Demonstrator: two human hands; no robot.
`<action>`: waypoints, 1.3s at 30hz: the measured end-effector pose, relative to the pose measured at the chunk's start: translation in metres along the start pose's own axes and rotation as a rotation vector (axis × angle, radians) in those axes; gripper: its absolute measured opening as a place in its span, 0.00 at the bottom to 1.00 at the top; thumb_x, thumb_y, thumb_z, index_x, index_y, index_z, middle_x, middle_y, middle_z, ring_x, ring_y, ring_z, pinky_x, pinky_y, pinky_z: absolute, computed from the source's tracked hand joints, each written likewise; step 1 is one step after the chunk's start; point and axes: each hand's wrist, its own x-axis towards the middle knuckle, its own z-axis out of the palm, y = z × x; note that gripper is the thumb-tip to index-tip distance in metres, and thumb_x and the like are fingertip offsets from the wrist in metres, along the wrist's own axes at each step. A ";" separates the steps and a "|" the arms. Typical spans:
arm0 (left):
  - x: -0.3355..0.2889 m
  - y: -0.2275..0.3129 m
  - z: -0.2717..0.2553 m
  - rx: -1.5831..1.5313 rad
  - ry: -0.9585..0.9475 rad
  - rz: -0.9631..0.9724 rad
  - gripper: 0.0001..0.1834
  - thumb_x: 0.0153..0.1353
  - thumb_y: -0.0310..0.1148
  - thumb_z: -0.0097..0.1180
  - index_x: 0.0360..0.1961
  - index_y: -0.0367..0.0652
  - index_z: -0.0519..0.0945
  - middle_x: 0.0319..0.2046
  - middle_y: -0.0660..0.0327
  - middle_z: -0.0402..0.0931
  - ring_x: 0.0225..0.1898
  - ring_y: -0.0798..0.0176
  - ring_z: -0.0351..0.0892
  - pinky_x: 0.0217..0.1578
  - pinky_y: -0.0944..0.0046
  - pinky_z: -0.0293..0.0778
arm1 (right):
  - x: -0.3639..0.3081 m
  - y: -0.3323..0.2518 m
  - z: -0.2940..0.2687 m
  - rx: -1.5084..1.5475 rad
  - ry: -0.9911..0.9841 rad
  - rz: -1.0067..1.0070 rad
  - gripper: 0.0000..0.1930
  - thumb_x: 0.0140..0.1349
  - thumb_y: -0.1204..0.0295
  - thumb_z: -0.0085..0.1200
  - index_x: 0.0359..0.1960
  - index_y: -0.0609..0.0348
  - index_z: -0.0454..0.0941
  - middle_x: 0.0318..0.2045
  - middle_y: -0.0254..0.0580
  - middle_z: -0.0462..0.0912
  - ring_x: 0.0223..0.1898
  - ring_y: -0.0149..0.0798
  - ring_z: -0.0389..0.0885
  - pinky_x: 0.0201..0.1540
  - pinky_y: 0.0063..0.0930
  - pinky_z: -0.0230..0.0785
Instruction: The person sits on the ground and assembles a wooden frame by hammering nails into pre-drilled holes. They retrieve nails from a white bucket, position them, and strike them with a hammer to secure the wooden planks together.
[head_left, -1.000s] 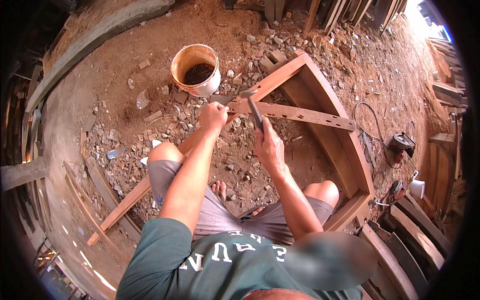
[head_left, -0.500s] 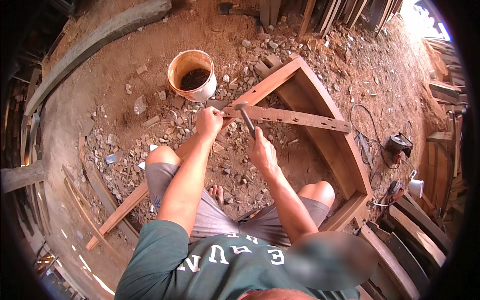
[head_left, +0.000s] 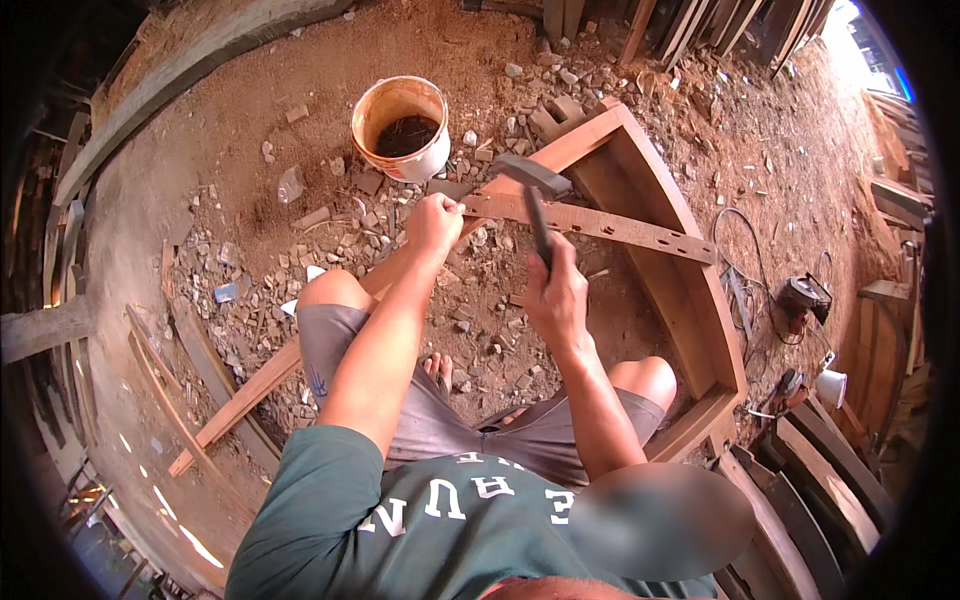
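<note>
A dark-headed hammer (head_left: 538, 222) is in my right hand (head_left: 560, 305), its fingers wrapped round the handle. The hammer head is raised above a narrow wooden strip (head_left: 590, 222) with several holes along it. My left hand (head_left: 434, 225) is closed in a pinch at the strip's left end; what its fingertips hold is hidden or too small to name. The strip lies across a wooden frame (head_left: 650, 165) with a curved outer side, from its long left beam (head_left: 250, 392) to the right side. My knees are on either side, with the frame in front.
A white bucket (head_left: 440, 155) with dark contents stands beyond my left hand. Rubble (head_left: 345, 240) covers the ground. At the right are a corded power tool (head_left: 802, 296), a white cup (head_left: 831, 387) and stacked boards (head_left: 815, 455). A thick curved timber (head_left: 200, 75) lies at the far left.
My right hand has lifted the hammer up off the strip's left end and slightly to the right. My left hand remains pinched at that end. The whole view has shifted slightly.
</note>
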 end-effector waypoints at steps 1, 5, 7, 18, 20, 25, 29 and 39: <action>0.002 0.005 -0.001 -0.003 -0.025 -0.028 0.13 0.59 0.45 0.70 0.31 0.47 0.88 0.33 0.51 0.88 0.39 0.42 0.88 0.41 0.46 0.80 | -0.002 0.013 0.005 0.053 0.154 -0.194 0.18 0.70 0.74 0.54 0.59 0.59 0.69 0.34 0.61 0.84 0.35 0.70 0.84 0.35 0.56 0.77; 0.000 0.008 0.003 0.003 -0.052 -0.006 0.13 0.60 0.45 0.70 0.32 0.48 0.89 0.33 0.51 0.88 0.39 0.42 0.88 0.42 0.45 0.80 | -0.010 0.065 0.029 -0.242 -0.087 0.160 0.14 0.70 0.73 0.54 0.54 0.59 0.70 0.33 0.64 0.83 0.37 0.71 0.83 0.36 0.60 0.76; 0.004 0.010 0.002 0.020 -0.037 0.005 0.12 0.60 0.45 0.70 0.32 0.48 0.89 0.33 0.52 0.88 0.39 0.43 0.88 0.41 0.45 0.81 | 0.007 0.066 0.027 -0.316 -0.182 0.227 0.13 0.71 0.72 0.54 0.54 0.58 0.70 0.32 0.65 0.82 0.37 0.71 0.83 0.35 0.59 0.76; 0.005 0.001 0.000 0.007 -0.026 -0.003 0.12 0.59 0.44 0.70 0.30 0.48 0.89 0.33 0.53 0.88 0.39 0.44 0.88 0.41 0.46 0.81 | 0.006 0.053 0.030 -0.314 -0.232 0.201 0.12 0.75 0.62 0.50 0.47 0.58 0.67 0.34 0.67 0.84 0.36 0.71 0.83 0.35 0.63 0.75; 0.007 0.002 -0.001 0.049 -0.014 -0.012 0.11 0.59 0.44 0.70 0.31 0.48 0.89 0.33 0.53 0.88 0.39 0.45 0.88 0.41 0.46 0.81 | 0.007 0.019 0.020 -0.121 -0.070 0.049 0.13 0.73 0.68 0.53 0.52 0.59 0.68 0.34 0.66 0.83 0.36 0.70 0.83 0.34 0.60 0.75; 0.001 0.012 0.001 0.039 -0.040 0.008 0.10 0.60 0.44 0.70 0.31 0.49 0.89 0.33 0.53 0.88 0.39 0.45 0.88 0.41 0.47 0.81 | -0.012 0.074 0.049 -0.264 -0.083 0.147 0.13 0.71 0.71 0.53 0.52 0.63 0.68 0.36 0.66 0.83 0.37 0.70 0.84 0.36 0.59 0.76; 0.002 0.003 -0.002 0.034 -0.036 -0.017 0.11 0.60 0.43 0.69 0.31 0.49 0.89 0.33 0.52 0.88 0.39 0.45 0.88 0.41 0.46 0.81 | 0.005 0.052 0.039 -0.247 -0.160 0.129 0.12 0.74 0.66 0.52 0.49 0.61 0.67 0.33 0.66 0.83 0.36 0.70 0.83 0.34 0.60 0.75; 0.004 -0.005 0.000 0.009 -0.002 0.040 0.12 0.61 0.44 0.69 0.32 0.47 0.89 0.34 0.50 0.88 0.40 0.43 0.88 0.41 0.46 0.82 | 0.002 0.043 0.032 -0.320 -0.188 0.108 0.13 0.74 0.65 0.52 0.49 0.61 0.67 0.31 0.66 0.83 0.35 0.69 0.84 0.37 0.62 0.75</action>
